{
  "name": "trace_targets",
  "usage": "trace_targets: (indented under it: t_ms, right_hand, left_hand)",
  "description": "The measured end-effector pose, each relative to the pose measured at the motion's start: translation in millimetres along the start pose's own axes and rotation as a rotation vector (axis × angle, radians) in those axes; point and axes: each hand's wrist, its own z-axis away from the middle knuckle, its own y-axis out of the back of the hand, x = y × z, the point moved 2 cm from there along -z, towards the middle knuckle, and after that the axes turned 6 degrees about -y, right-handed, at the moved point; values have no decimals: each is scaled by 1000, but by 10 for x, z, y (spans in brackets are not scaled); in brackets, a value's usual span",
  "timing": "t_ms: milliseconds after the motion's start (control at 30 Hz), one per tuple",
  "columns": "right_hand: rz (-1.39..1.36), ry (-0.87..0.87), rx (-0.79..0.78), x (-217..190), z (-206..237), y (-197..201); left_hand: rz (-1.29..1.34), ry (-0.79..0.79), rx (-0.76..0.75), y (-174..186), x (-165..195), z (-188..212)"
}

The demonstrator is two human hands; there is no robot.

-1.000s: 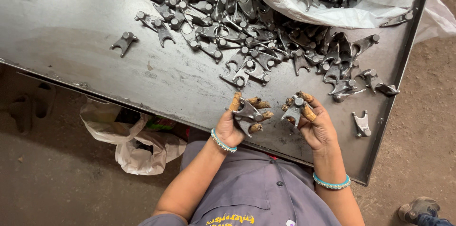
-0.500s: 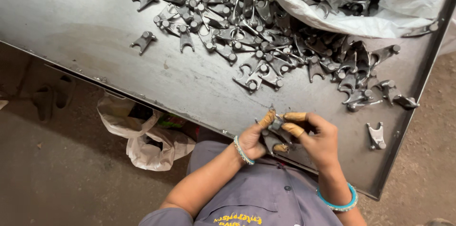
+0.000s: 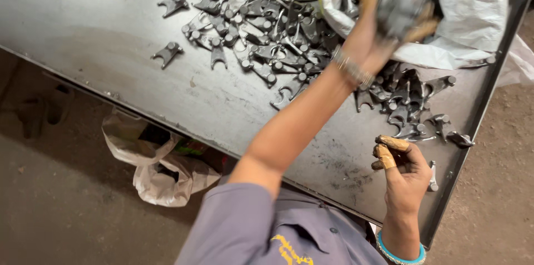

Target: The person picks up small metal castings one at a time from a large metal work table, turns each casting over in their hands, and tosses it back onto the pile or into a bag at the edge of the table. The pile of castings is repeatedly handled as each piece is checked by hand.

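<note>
Head view: taped fingers of the left hand (image 3: 389, 17) clutch a blurred handful of dark metal parts (image 3: 401, 3) at the mouth of the white sack (image 3: 473, 14). Right hand (image 3: 405, 173) hovers over the table's near edge, its taped fingers (image 3: 385, 155) curled; whether they hold anything cannot be told. Between the hands, a heap of forked metal pieces (image 3: 261, 25) spreads across the steel table (image 3: 83, 37). A crumpled plastic bag (image 3: 161, 165) lies on the floor below.

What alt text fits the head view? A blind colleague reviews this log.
The left hand reaches across a metal table holding dark metal parts over a white sack. The right hand rests near the table's edge, beside a pile of forked metal pieces.
</note>
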Motion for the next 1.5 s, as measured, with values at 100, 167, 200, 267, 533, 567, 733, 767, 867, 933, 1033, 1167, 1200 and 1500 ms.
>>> trace_targets:
  t_ms: [100, 167, 200, 267, 533, 567, 733, 767, 867, 933, 1033, 1167, 1200, 1500]
  right_hand:
    - [86, -5, -35, 74, -14, -128]
    - [170, -14, -49, 88, -95, -207]
    - [211, -21, -56, 97, -130, -248]
    - [286, 38, -121, 66, -238, -330]
    - [912, 293, -241, -61, -470, -949]
    - [977, 350, -261, -67, -496, -1040]
    - [1188, 370, -246, 20, -603, -1378]
    - [1168, 370, -238, 37, -610, -1401]
    - [1142, 362, -225, 82, -650, -1432]
    - [1145, 358, -217, 99, -657, -1442]
    - [1126, 346, -215, 111, -658, -1469]
    - [1036, 369, -212, 121, -649, -1496]
    - [1032, 394, -209, 125, -640, -1485]
    - [978, 335, -215, 156, -426, -1115]
  left_hand:
    - [-631, -137, 302, 142, 106, -433]
    - [-949, -161, 239, 105, 250, -410]
    - [-1122, -159, 174, 152, 330, -136]
    - [-1437, -182, 160, 82, 732, 368]
    - [-2714, 231, 1405, -979, 3140, 1664]
    - [-2517, 362, 1559, -1070, 3299, 1761]
    - [-2553, 600, 1477, -1164, 3735, 1517]
    - [-2612, 646, 1434, -1143, 3779, 1433]
    - [-2564, 785, 1336, -1083, 3877, 1194]
    - [-2593, 862, 1275, -1098, 3921, 1068]
    - [-2864, 891, 883, -1100, 3880, 929]
    - [-2849, 842, 804, -1082, 3715, 906]
    - [-2866, 803, 753, -1082, 3655, 934]
    - [-2745, 855, 544, -728, 2725, 1464]
